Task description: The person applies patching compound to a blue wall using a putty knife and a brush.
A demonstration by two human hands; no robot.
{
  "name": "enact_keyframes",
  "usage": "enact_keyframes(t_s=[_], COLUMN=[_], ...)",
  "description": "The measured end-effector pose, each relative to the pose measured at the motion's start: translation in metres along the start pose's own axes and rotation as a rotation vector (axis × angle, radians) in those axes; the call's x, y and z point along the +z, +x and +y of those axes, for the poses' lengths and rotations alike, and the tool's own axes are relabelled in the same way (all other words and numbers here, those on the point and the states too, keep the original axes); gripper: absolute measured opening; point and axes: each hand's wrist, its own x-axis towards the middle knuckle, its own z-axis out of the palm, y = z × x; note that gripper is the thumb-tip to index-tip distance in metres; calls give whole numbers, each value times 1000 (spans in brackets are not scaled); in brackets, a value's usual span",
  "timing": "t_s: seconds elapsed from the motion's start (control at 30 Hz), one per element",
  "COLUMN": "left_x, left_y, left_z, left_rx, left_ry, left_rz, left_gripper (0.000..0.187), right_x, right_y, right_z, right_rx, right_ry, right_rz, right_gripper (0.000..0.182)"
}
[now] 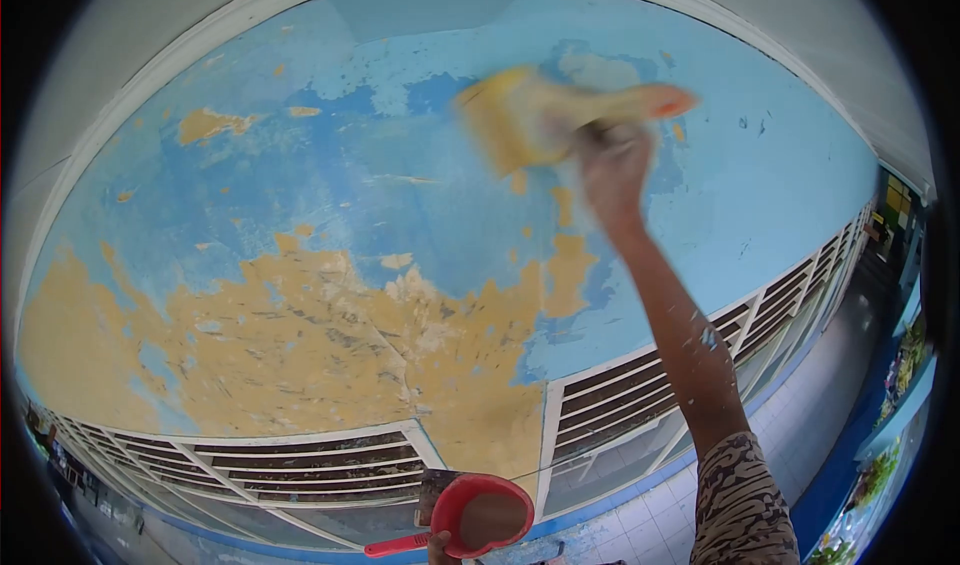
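High on the peeling blue and yellow wall (pixel 400 195), my right hand (pixel 612 160) is closed around a wide brush (pixel 540 115). Motion blurs the brush; its yellowish bristles point left at the wall and its orange-tipped handle sticks out to the right. At the bottom of the view, my left hand (pixel 440 548) shows only in part, its fingers closed on a red dipper (pixel 462 493) where the handle meets the bowl. Brownish liquid (pixel 492 520) lies in the dipper. A dark flat piece (pixel 430 490) is beside the dipper's rim, partly hidden by it.
Louvred windows with white frames run below the wall at left (pixel 300 460) and right (pixel 640 395). White moulding (pixel 130 105) edges the wall top. A tiled floor (pixel 640 525) lies below. Plants (pixel 880 475) stand beyond a blue ledge at the far right.
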Motion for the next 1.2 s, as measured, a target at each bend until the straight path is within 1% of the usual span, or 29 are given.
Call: enact_keyframes(t_s=[0.07, 0.1, 0.13, 0.2, 0.23, 0.27, 0.3, 0.33, 0.37, 0.4, 0.47, 0.53, 0.57, 0.6, 0.67, 0.73, 0.77, 0.8, 0.83, 0.87, 0.9, 0.93, 0.97, 1.0, 1.07, 1.1, 1.13, 1.17, 1.2], left_x=[-67, -20, 60, 75, 83, 132, 140, 154, 152, 159, 170, 185, 197, 209, 226, 239, 248, 255, 260, 264, 270, 277, 282, 283, 278, 276, 275, 273, 272], left_y=[15, 12, 6, 13, 16, 9, 16, 21, 26, 30, 38, 37, 34, 31, 28, 30, 30, 32, 37, 42, 44, 46, 49, 52, 54, 54, 54, 54, 53], left_z=[-31, 15, 78, 120, 145, 181, 203, 222, 240, 258, 287, 321, 335, 349, 375, 394, 402, 410, 415, 418, 420, 422, 423, 425, 427, 426, 424, 422, 421], left_rx=[103, 112, -1, 51, 77, 129, 161, 259, 241, 259, 281, 232, 240, 216, 205, 147, 149, 125, 153, 178, 170, 172, 176, 175, 128, 128, 125, 126, 134], left_ry=[196, 191, 102, 132, 126, 178, 174, 178, 182, 229, 279, 283, 284, 277, 272, 195, 225, 242, 258, 278, 285, 263, 242, 245, 268, 270, 254, 235, 232], left_rz=[-132, -122, 57, 158, 95, 109, 120, 91, 49, 48, 61, -23, -16, -55, -87, -176, -175, -234, -238, -245, -252, -254, -257, -268, -299, -299, -283, -268, -270], left_gripper=[57, 57, 64, 60, 60, 60, 62, 63, 63, 64, 72, 75, 75, 76, 77, 74, 74, 73, 73, 72, 72, 72, 73, 73, 74, 74, 75, 75, 75], right_x=[-29, -39, -41, -18, 5, 37, 69, 90, 109, 114, 111, 100, 79, 49, -3, -12, 1, 7, 43, 70, 100, 115, 130, 123, 111, 106, 81, 38, 5], right_y=[38, 41, 43, 32, 25, -5, -25, -47, -65, -74, -64, -34, -14, 2, 31, 33, 29, 24, -2, -20, -42, -62, -76, -70, -56, -37, -19, -1, 20], right_z=[19, 20, 21, 32, 50, 44, 28, 8, -1, -15, -39, -17, -1, -8, 18, 15, 15, 37, 38, 47, 33, 3, 0, -7, -28, -3, 15, 23, 36], right_rx=[-188, -254, -318, -324, -746, -746, -958, -1009, -1017, -1031, -785, -623, -383, -37, -193, -379, -477, -548, -388, -694, -919, -883, -966, -968, -626, -652, -473, -39, -130], right_ry=[126, 33, -63, -594, -761, -936, -878, -731, -484, -395, -30, 8, -100, 105, -68, -346, -333, -683, -975, -793, -803, -531, -427, -437, -209, 15, 29, 147, 160], right_rz=[464, 629, 790, 821, 684, 451, 349, 189, 48, -181, -458, -60, 24, 117, 516, 864, 866, 782, 554, 388, 279, -47, -195, -188, -507, -192, -7, 46, 294], right_gripper=[18, 17, 17, 10, 15, 18, 23, 29, 34, 35, 31, 18, 8, 19, 24, 18, 15, 16, 20, 25, 31, 33, 34, 34, 30, 24, 21, 22, 26])
